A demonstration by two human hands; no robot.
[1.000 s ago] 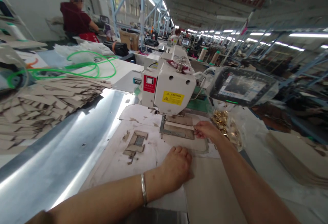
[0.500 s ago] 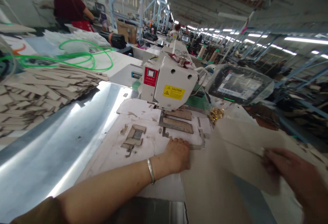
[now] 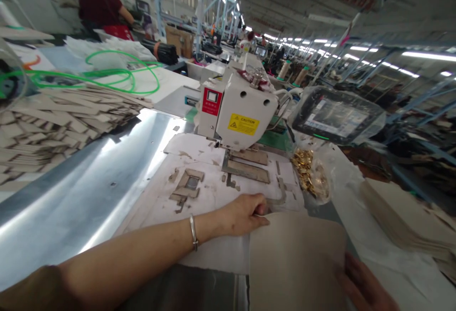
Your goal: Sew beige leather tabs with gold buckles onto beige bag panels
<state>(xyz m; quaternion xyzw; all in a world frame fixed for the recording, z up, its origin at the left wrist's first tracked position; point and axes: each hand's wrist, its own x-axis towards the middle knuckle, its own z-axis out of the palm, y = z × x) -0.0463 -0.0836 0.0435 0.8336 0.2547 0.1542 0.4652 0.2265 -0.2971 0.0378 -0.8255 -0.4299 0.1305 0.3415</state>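
Head view, with the clock centred on the beige panel (image 3: 297,259) and twelve pointing away from the wearer: the panel lies flat at the near edge of the work surface, between the two hands. The left hand (image 3: 245,213) is at ten o'clock, fingers curled and thumb forward, pinching the panel's upper left corner. The right hand (image 3: 365,282) is between three and four o'clock, its fingers at the right edge; it is blurred, and I cannot tell whether it grips or only touches.

The panel is smooth, matt and plain, with a rounded upper right corner and a straight left edge; its near end runs out of view.

At eleven o'clock stands the white machine head (image 3: 245,107) with a yellow caution label (image 3: 244,124), above a metal clamp frame (image 3: 225,163). A stained white sheet (image 3: 213,197) spreads beneath, and the left forearm crosses its near part, hiding some of it. At ten o'clock on that sheet is a small square card frame (image 3: 183,191). A clear bag of gold-coloured pieces (image 3: 307,171) sits at twelve; a plastic-wrapped screen (image 3: 335,115) tilts between twelve and one. Stacked panels (image 3: 406,211) lie between two and three, and a heap of strips (image 3: 64,128) between nine and ten.
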